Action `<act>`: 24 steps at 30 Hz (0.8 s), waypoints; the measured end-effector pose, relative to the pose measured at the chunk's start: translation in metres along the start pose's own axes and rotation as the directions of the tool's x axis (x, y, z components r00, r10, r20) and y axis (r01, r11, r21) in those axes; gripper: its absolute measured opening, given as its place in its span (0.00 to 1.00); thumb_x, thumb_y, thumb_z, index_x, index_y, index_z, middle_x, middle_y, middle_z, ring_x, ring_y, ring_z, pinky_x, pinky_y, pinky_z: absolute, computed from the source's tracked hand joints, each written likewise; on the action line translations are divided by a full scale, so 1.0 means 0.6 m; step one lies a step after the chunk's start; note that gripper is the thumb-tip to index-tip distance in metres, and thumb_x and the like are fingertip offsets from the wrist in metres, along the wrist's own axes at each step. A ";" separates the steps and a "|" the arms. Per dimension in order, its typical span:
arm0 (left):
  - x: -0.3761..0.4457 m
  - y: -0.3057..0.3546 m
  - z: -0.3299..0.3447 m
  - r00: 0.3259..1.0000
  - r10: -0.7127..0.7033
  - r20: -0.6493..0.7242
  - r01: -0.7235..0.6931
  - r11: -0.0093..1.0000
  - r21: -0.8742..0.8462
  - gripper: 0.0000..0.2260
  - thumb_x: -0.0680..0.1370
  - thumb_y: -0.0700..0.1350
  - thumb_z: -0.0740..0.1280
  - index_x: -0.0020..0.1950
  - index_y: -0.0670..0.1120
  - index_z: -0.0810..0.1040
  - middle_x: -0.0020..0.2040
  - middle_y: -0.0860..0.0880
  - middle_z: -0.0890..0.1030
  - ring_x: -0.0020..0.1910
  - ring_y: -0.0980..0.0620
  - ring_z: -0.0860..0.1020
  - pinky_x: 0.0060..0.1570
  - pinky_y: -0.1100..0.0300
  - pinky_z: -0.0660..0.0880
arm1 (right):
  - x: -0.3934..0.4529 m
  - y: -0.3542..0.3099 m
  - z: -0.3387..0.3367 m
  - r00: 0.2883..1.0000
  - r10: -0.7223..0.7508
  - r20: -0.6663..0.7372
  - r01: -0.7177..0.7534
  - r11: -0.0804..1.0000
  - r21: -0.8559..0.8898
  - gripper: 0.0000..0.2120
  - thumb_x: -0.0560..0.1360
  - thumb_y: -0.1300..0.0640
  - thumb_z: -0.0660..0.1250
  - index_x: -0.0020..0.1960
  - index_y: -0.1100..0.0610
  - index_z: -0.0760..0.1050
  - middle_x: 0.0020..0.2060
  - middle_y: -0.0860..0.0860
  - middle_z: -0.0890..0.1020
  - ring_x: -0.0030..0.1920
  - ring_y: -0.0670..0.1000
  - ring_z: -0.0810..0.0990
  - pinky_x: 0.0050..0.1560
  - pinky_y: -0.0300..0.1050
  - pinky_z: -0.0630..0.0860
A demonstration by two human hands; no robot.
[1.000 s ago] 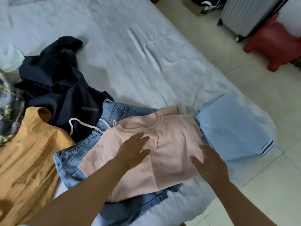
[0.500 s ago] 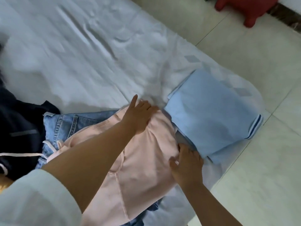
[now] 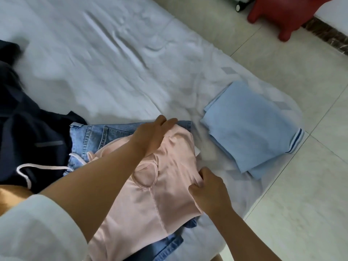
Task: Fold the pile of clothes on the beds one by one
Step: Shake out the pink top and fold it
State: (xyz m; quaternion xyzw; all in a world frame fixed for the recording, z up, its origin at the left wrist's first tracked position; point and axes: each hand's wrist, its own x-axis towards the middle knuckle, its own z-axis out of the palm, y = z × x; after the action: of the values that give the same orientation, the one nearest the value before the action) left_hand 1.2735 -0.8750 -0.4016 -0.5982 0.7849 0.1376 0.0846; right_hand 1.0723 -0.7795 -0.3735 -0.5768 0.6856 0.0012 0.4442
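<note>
A pale pink top [image 3: 165, 187] lies spread over blue jeans [image 3: 98, 136] near the bed's front edge. My left hand [image 3: 152, 134] lies at the pink top's far corner, fingers extended over the cloth's edge. My right hand [image 3: 211, 193] holds the top's right edge, fingers curled into the fabric. A folded light blue garment [image 3: 250, 132] with striped trim sits to the right on the white sheet [image 3: 113, 59].
A dark navy hoodie [image 3: 28, 132] with a white drawstring lies at the left, a bit of mustard cloth [image 3: 11, 196] below it. The bed's edge runs diagonally on the right, with tiled floor [image 3: 301, 185] beyond. A red stool [image 3: 286, 14] stands far right.
Both hands have moved from the middle of the pink top to its right side: the left hand reached to the far corner, the right hand took hold of the right edge. The view swung right.
</note>
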 end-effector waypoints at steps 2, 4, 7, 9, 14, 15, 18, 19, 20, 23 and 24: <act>-0.024 -0.023 -0.016 0.998 0.059 0.032 -0.059 0.998 -0.013 0.17 0.75 0.41 0.64 0.64 0.47 0.73 0.62 0.48 0.73 0.51 0.42 0.77 0.40 0.56 0.68 | -0.018 -0.024 0.005 0.999 -0.029 -0.022 0.029 1.000 0.002 0.12 0.70 0.59 0.63 0.38 0.49 0.60 0.32 0.47 0.72 0.32 0.47 0.71 0.31 0.39 0.63; -0.050 -0.050 -0.039 0.991 0.127 0.028 -0.127 0.992 0.000 0.09 0.74 0.43 0.65 0.53 0.43 0.77 0.55 0.47 0.77 0.51 0.43 0.76 0.42 0.58 0.62 | -0.039 -0.049 0.013 0.997 -0.069 -0.030 0.068 0.997 -0.026 0.14 0.71 0.58 0.64 0.38 0.48 0.59 0.33 0.45 0.72 0.33 0.47 0.72 0.30 0.37 0.64; -0.100 -0.104 -0.066 0.986 0.168 0.001 -0.167 0.984 0.054 0.05 0.73 0.40 0.64 0.45 0.41 0.77 0.46 0.44 0.79 0.51 0.43 0.73 0.47 0.56 0.61 | -0.075 -0.092 0.037 0.988 -0.149 0.028 0.150 0.988 -0.045 0.13 0.73 0.54 0.65 0.38 0.47 0.60 0.33 0.44 0.73 0.33 0.46 0.74 0.30 0.37 0.67; -0.144 -0.142 -0.080 0.991 0.134 -0.006 -0.134 0.989 0.064 0.05 0.70 0.37 0.64 0.44 0.40 0.77 0.45 0.43 0.79 0.51 0.42 0.74 0.50 0.55 0.63 | -0.100 -0.124 0.061 0.973 -0.203 0.108 0.208 0.977 -0.042 0.11 0.72 0.55 0.64 0.40 0.47 0.61 0.33 0.44 0.73 0.34 0.48 0.75 0.31 0.38 0.68; -0.279 -0.218 -0.068 0.976 0.196 -0.096 -0.188 0.978 0.094 0.12 0.60 0.30 0.68 0.40 0.41 0.82 0.43 0.44 0.81 0.42 0.42 0.80 0.45 0.49 0.76 | -0.167 -0.195 0.145 0.858 -0.376 0.350 0.413 0.910 -0.034 0.13 0.72 0.49 0.66 0.38 0.47 0.60 0.33 0.45 0.72 0.35 0.50 0.73 0.36 0.43 0.67; -0.305 -0.232 -0.055 0.988 0.156 -0.011 -0.153 0.977 0.146 0.14 0.65 0.32 0.69 0.47 0.46 0.82 0.52 0.47 0.81 0.52 0.44 0.79 0.55 0.48 0.73 | -0.177 -0.203 0.161 0.834 -0.381 0.399 0.434 0.899 -0.049 0.14 0.71 0.43 0.66 0.40 0.48 0.63 0.34 0.45 0.74 0.37 0.50 0.74 0.36 0.43 0.67; -0.379 -0.267 -0.013 0.945 -0.081 0.318 -0.015 0.958 0.288 0.18 0.76 0.43 0.62 0.62 0.60 0.76 0.74 0.56 0.62 0.73 0.53 0.58 0.72 0.55 0.50 | -0.182 -0.209 0.194 0.827 -0.391 0.404 0.488 0.856 -0.170 0.17 0.74 0.35 0.60 0.46 0.50 0.69 0.40 0.47 0.79 0.43 0.51 0.77 0.38 0.43 0.67; -0.397 -0.271 -0.007 0.931 -0.144 0.336 0.048 0.959 0.278 0.18 0.76 0.45 0.62 0.63 0.62 0.75 0.75 0.56 0.59 0.75 0.53 0.55 0.72 0.55 0.48 | -0.177 -0.206 0.200 0.834 -0.406 0.374 0.506 0.833 -0.224 0.17 0.76 0.38 0.57 0.48 0.52 0.70 0.44 0.49 0.80 0.46 0.52 0.78 0.41 0.43 0.67; -0.416 -0.269 0.000 0.931 -0.199 0.306 0.122 0.959 0.254 0.18 0.77 0.46 0.62 0.63 0.62 0.75 0.76 0.56 0.59 0.75 0.53 0.54 0.73 0.54 0.47 | -0.171 -0.202 0.207 0.838 -0.425 0.342 0.522 0.806 -0.279 0.15 0.78 0.42 0.55 0.51 0.53 0.71 0.47 0.50 0.79 0.49 0.53 0.77 0.44 0.44 0.67; -0.447 -0.230 0.033 0.971 -0.237 -0.023 0.237 0.970 0.047 0.18 0.76 0.46 0.67 0.65 0.57 0.76 0.75 0.49 0.65 0.75 0.49 0.60 0.73 0.52 0.53 | -0.146 -0.184 0.232 0.837 -0.475 0.273 0.547 0.699 -0.461 0.14 0.79 0.52 0.54 0.64 0.52 0.68 0.64 0.53 0.71 0.66 0.56 0.68 0.60 0.45 0.65; -0.449 -0.208 0.050 0.973 -0.212 -0.088 0.210 0.977 -0.033 0.19 0.76 0.48 0.67 0.68 0.54 0.74 0.75 0.46 0.63 0.75 0.45 0.59 0.74 0.49 0.52 | -0.137 -0.175 0.240 0.844 -0.461 0.275 0.534 0.667 -0.519 0.19 0.79 0.53 0.55 0.70 0.50 0.63 0.73 0.55 0.62 0.73 0.57 0.58 0.68 0.48 0.59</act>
State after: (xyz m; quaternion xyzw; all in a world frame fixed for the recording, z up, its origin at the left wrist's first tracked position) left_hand 1.4652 -0.6497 -0.3642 -0.6848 0.7182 0.1099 0.0559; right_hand 1.2380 -0.6757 -0.3569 -0.8472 0.4401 0.1221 0.2716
